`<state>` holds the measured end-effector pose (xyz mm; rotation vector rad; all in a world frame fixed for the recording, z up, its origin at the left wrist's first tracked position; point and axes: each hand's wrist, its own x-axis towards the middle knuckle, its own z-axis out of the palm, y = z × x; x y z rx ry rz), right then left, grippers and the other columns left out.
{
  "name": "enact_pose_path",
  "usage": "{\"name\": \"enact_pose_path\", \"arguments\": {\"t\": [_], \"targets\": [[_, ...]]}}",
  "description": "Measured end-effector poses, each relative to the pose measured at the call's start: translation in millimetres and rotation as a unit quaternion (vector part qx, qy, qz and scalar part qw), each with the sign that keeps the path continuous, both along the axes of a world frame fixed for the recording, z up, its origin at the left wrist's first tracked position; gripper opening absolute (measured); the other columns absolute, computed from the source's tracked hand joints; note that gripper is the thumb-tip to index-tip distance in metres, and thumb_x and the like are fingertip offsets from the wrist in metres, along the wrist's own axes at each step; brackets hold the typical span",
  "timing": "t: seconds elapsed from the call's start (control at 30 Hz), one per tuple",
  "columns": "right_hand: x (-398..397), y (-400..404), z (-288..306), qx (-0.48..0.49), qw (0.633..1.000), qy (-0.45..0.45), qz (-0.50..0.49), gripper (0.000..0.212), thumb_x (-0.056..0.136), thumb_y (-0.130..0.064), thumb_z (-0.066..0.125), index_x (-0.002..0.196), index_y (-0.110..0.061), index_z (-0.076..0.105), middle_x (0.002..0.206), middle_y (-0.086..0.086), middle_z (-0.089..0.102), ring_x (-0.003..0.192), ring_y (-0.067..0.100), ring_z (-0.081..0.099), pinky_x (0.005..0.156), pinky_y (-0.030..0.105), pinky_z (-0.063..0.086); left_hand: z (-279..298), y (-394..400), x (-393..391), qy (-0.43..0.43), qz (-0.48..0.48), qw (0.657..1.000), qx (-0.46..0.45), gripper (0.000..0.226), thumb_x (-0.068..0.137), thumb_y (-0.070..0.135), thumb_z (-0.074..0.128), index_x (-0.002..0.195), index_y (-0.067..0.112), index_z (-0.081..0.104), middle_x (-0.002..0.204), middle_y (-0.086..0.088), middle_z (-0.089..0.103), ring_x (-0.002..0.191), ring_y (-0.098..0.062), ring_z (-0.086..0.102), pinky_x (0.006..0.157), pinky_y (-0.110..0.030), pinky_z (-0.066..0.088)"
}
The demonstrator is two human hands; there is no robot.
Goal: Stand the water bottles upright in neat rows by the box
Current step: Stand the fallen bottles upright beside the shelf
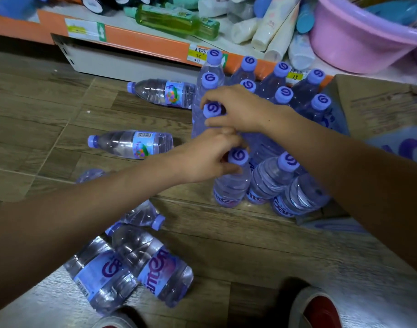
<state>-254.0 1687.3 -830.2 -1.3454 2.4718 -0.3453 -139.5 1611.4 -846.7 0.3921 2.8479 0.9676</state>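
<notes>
I see the upright water bottles point(269, 91) standing in rows on the wooden floor point(226, 233) beside the cardboard box point(373, 102). My left hand point(202, 157) pinches one front bottle's cap point(238, 156); my right hand point(235, 107) curls around another cap point(212, 110). More bottles point(131, 144) lie scattered to the left.

Glossy clear plastic bottles point(231, 183), matt wood-grain floor point(60, 110), brown cardboard box point(377, 102).

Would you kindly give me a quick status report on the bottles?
Left hand grips a purple-capped clear plastic water bottle; right hand pinches another bottle's purple cap. Rows standing beside the brown cardboard box. Several bottles lying on the wooden floor.
</notes>
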Motion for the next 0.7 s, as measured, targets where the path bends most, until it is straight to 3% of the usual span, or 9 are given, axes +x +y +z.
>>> {"name": "enact_pose_path", "arguments": {"t": [0.13, 0.33, 0.47, 0.53, 0.63, 0.7], "targets": [[-3.6, 0.8, 0.2, -0.012, 1.0, -0.014, 0.005, 0.037, 0.089, -0.031, 0.06, 0.122, -0.017, 0.058, 0.119, 0.007, 0.063, 0.102, 0.018, 0.052, 0.077, 0.025, 0.033, -2.1, 15.3, -5.8, -0.016, -0.042, 0.999, -0.024, 0.042, 0.085, 0.017, 0.063, 0.124, 0.009, 0.052, 0.118, -0.009, 0.052, 0.085, -0.005, 0.036, 0.069, -0.013, 0.026], [-4.9, -1.6, -1.1, -0.024, 1.0, -0.014, 0.01, 0.035, 0.088, -0.027, 0.06, 0.122, -0.018, 0.059, 0.119, 0.006, 0.062, 0.092, 0.009, 0.044, 0.077, 0.023, 0.032, -7.9, 13.5, -0.4, 0.001, -0.011, 1.0, -0.022, 0.043, 0.084, 0.018, 0.063, 0.124, 0.012, 0.051, 0.119, -0.006, 0.049, 0.085, -0.011, 0.045, 0.075, -0.018, 0.034], [-3.1, -0.6, -1.4, -0.024, 1.0, -0.017, 0.003, 0.032, 0.087, -0.024, 0.06, 0.118, -0.018, 0.061, 0.115, 0.007, 0.063, 0.091, 0.013, 0.047, 0.082, 0.031, 0.041, -10.4, 14.3, 0.8, -0.005, 0.007, 1.0, -0.005, 0.042, 0.083, 0.017, 0.064, 0.123, 0.013, 0.051, 0.117, -0.003, 0.048, 0.083, -0.006, 0.039, 0.071, -0.015, 0.03], [-2.1, -0.8, -0.5, -0.02, 1.0, -0.009, 0.005, 0.03, 0.086, -0.022, 0.06, 0.116, -0.016, 0.062, 0.113, 0.009, 0.063, 0.093, 0.017, 0.052, 0.085, 0.035, 0.043, -13.0, 15.7, 0.8, -0.002, 0.011, 1.0, 0.008, 0.043, 0.083, 0.016, 0.064, 0.124, 0.012, 0.051, 0.119, -0.006, 0.049, 0.089, -0.011, 0.045, 0.076, -0.02, 0.034], [-2.4, -3.6, -0.1, -0.006, 1.0, 0.014, 0.007, 0.029, 0.085, -0.022, 0.061, 0.113, -0.014, 0.063, 0.114, 0.014, 0.062, 0.105, 0.029, 0.056, 0.088, 0.037, 0.043, -17.7, 14.3, 3.7, -0.002, 0.009, 1.0, 0.025, 0.05, 0.082, 0.018, 0.065, 0.129, 0.012, 0.048, 0.125, -0.009, 0.05, 0.113, -0.02, 0.048, 0.089, -0.025, 0.037], [-1.7, -9.8, -0.6, 0.018, 1.0, 0.021, 0.008, 0.035, 0.084, -0.027, 0.063, 0.117, -0.016, 0.06, 0.12, 0.015, 0.056, 0.113, 0.031, 0.052, 0.093, 0.039, 0.042, -22.1, 5.3, 7.4, -0.008, 0.018, 0.999, 0.047, 0.058, 0.08, 0.027, 0.068, 0.131, 0.012, 0.045, 0.126, -0.009, 0.051, 0.109, -0.019, 0.05, 0.093, -0.028, 0.039]]}}
